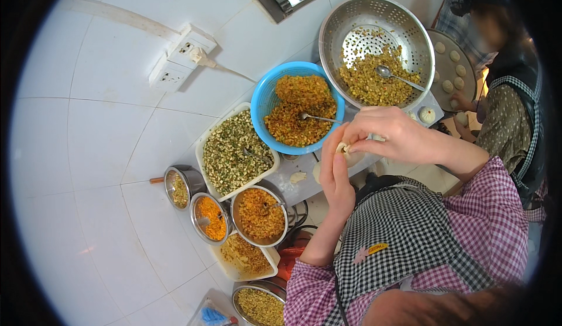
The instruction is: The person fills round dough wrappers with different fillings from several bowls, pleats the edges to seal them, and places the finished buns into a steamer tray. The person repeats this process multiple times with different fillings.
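Note:
A pale dough bun (353,157) is pinched between both my hands, its gathered top (343,147) showing at the fingertips. My left hand (336,179) cups it from the lower left with the fingers raised along its side. From the right, my right hand (387,129) closes thumb and fingers on the gathered dough. Much of the bun is hidden by my fingers. Just left of my hands stands a blue plastic basket (257,112) of orange-brown filling with a spoon (319,117). Above my right hand is a large steel colander (429,51) of yellow-green filling, also with a spoon (404,80).
A white tub (205,171) of chopped green-and-white filling and several steel bowls (285,232) stand along the tiled wall. A dough scrap (298,177) lies on the worktop (293,192). Behind a finished bun (427,115), a person handles buns on a round tray (443,40). A plugged socket (190,48) trails a cord.

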Demonstrator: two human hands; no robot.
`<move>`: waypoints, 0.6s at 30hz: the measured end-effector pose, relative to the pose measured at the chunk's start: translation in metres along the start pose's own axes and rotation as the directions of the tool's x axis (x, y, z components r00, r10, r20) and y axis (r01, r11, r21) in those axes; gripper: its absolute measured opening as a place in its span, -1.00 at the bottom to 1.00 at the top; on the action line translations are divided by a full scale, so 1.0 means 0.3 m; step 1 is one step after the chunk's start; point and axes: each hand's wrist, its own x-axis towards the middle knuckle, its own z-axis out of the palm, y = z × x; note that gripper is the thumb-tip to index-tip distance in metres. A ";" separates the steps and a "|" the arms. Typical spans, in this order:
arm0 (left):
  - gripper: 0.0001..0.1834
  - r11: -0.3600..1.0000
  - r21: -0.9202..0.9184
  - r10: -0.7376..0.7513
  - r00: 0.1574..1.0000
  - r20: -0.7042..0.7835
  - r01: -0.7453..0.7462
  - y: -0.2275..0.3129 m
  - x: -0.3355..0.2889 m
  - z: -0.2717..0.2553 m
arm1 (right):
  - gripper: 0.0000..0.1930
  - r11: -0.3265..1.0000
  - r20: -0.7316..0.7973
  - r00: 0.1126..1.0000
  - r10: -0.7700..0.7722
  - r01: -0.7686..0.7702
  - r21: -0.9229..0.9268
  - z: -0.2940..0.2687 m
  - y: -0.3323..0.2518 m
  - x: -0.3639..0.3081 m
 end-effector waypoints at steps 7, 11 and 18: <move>-0.48 0.971 0.210 0.088 0.989 0.116 -0.111 0.004 0.009 -0.009 | -0.85 0.999 0.089 0.996 -0.022 0.024 -0.026 -0.017 -0.001 -0.002; -0.47 0.994 0.093 0.043 0.997 0.065 -0.049 -0.004 -0.003 0.000 | -0.85 0.990 0.052 0.993 -0.106 0.111 -0.086 0.005 0.004 0.001; -0.46 0.980 0.197 -0.022 0.998 0.059 0.009 0.009 -0.017 -0.005 | -0.84 0.982 0.095 0.990 -0.109 0.122 -0.146 0.013 -0.008 -0.004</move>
